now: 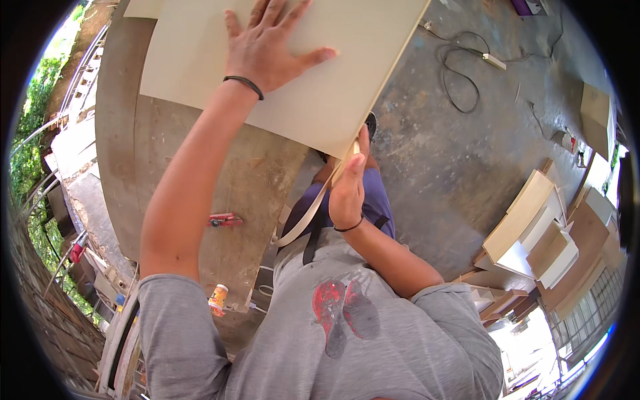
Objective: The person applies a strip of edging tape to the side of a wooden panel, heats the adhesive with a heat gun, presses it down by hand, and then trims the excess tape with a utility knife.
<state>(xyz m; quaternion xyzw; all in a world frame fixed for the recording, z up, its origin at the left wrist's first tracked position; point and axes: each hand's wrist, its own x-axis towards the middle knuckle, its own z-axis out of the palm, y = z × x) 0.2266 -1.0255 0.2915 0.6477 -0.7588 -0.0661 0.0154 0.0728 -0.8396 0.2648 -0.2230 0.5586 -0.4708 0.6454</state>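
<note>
A grey shirt (387, 333) with a red and dark print is worn above blue shorts (380, 200) at a worktable (227, 173), where an orange container (217, 299) is seen near the close edge and a red hand tool (225, 220) is laid farther up the bare brown top. A thin pale strip (303, 223) is curved up from the wearer's lap to the near corner of a large off-white panel (320, 100), by which the right hand (347, 197) is held, fingers and thumb extended along the edge; whether the strip is pinched there or only pressed cannot be told. The panel is spread across the table beyond that hand, its near corner projecting past the tabletop. Well up its face, the left hand (267, 57) is laid palm down, fingers splayed and nothing grasped, a dark band worn at the wrist. Off to the right, pale and brown box-like pieces (520, 213) are set on a stained grey floor (427, 153); farther out, a dark cord (460, 107) is looped beside a white power strip (495, 61).
</note>
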